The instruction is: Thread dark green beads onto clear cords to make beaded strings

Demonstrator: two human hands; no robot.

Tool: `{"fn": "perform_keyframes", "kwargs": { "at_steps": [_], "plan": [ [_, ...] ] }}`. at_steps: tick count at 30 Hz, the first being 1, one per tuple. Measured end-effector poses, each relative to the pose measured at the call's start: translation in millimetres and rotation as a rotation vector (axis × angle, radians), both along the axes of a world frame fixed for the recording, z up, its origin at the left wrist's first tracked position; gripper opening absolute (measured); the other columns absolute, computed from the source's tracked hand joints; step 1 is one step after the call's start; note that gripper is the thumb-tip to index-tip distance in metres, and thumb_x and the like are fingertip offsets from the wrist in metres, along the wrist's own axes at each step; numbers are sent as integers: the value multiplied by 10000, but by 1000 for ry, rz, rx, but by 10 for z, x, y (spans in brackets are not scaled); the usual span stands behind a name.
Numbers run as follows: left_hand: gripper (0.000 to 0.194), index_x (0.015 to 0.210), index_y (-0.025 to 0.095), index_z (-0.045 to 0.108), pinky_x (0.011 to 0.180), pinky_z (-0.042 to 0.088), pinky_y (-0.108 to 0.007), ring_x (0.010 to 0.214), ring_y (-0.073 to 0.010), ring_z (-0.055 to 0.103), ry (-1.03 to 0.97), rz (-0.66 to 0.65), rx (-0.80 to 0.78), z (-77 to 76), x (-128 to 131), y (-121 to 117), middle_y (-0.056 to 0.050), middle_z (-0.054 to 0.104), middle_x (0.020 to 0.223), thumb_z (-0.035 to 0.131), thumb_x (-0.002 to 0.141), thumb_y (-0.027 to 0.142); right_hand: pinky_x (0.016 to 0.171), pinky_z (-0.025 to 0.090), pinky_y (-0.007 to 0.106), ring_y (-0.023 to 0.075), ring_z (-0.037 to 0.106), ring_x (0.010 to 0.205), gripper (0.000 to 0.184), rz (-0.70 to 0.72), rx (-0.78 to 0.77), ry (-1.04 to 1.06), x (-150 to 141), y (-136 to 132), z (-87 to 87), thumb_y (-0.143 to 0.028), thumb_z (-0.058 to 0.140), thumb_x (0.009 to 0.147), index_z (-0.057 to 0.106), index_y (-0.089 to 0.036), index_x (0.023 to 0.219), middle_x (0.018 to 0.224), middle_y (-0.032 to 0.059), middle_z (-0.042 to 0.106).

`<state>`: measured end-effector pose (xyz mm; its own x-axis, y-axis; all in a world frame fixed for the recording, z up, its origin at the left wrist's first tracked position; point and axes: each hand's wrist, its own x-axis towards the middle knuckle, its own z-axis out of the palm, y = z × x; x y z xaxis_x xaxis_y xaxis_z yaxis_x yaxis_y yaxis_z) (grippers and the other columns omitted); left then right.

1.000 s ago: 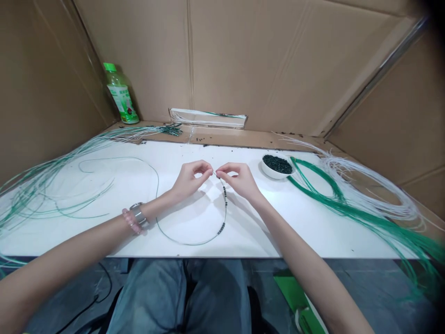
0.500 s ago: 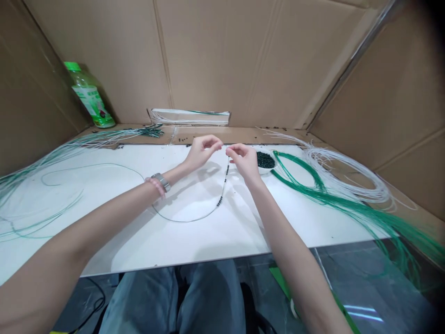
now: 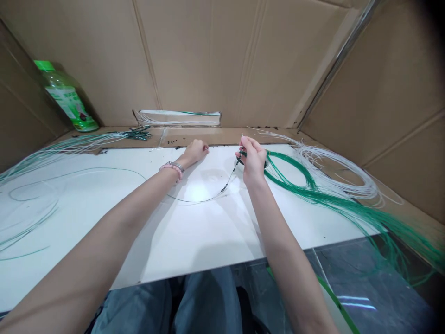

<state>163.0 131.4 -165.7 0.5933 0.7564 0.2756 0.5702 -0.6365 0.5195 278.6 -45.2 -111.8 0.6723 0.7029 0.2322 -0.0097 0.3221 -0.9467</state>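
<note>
My right hand pinches the upper end of a thin green wire, whose tip pokes up just above the fingertips. Dark beads are strung on this wire below the hand, some close under the fingers and a cluster lower down. From there the wire curves left across the white tabletop and passes under my left forearm. My left hand is at the table's far side with its fingers curled together; whatever they may hold is hidden. Behind my right hand, the bowl of dark beads is mostly covered.
Right of the bowl lie a green wire bundle and a white wire coil. More wires with beaded ends stretch along the left. A green-capped bottle leans in the left corner. Cardboard walls enclose the back and sides.
My hands have moved apart. The right one has lifted the beaded wire slightly and now covers most of the bowl; the left has lowered toward the tabletop, fingers curled. The view has shifted right.
</note>
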Motion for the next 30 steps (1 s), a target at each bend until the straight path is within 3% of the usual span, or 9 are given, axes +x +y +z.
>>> {"fn": "perform_keyframes", "kwargs": {
  "at_steps": [4, 8, 14, 18, 23, 30],
  "plan": [
    [65, 754, 111, 645, 833, 430, -400, 783, -186, 581, -39, 27, -38, -2, 45, -12, -64, 650, 768, 612, 725, 158, 576, 495, 207, 119, 545, 713, 281, -19, 10, 1, 19, -2, 6, -445, 587, 669, 548, -198, 796, 769, 26, 570],
    [50, 695, 115, 641, 806, 437, -350, 748, -186, 568, -182, 37, -94, 30, 3, -56, -97, 662, 742, 596, 705, 135, 538, 483, 195, 100, 508, 648, 254, -83, 64, 81, 35, -9, 37, -401, 608, 638, 538, -199, 774, 733, 5, 529],
    [167, 818, 115, 620, 689, 470, -259, 707, -136, 588, -464, -24, -249, 248, -350, -415, -81, 669, 789, 547, 767, 257, 551, 465, 190, 80, 471, 602, 253, -103, 158, 20, 11, -78, 122, -426, 581, 655, 486, -212, 750, 687, -31, 443],
    [282, 831, 140, 628, 672, 479, -233, 720, -124, 610, -583, -92, -390, 389, -730, -827, -53, 672, 792, 635, 713, 396, 576, 460, 193, 81, 482, 623, 232, -26, 173, -9, -85, -147, 185, -414, 588, 676, 484, -214, 734, 693, -31, 442],
    [277, 782, 151, 648, 715, 489, -219, 695, -94, 597, -816, -140, -736, 464, -1076, -1329, -22, 660, 748, 765, 613, 337, 576, 458, 189, 89, 493, 658, 162, 118, 160, -29, -338, -238, 217, -339, 625, 701, 536, -205, 717, 711, -14, 477],
    [237, 738, 159, 668, 690, 503, -209, 660, -83, 592, -979, -91, -1044, 386, -1275, -1657, -15, 660, 733, 782, 603, 316, 587, 479, 233, 114, 521, 664, 65, 363, 136, -460, -852, -433, 112, -225, 618, 745, 594, -192, 695, 698, -1, 568]
  ]
}}
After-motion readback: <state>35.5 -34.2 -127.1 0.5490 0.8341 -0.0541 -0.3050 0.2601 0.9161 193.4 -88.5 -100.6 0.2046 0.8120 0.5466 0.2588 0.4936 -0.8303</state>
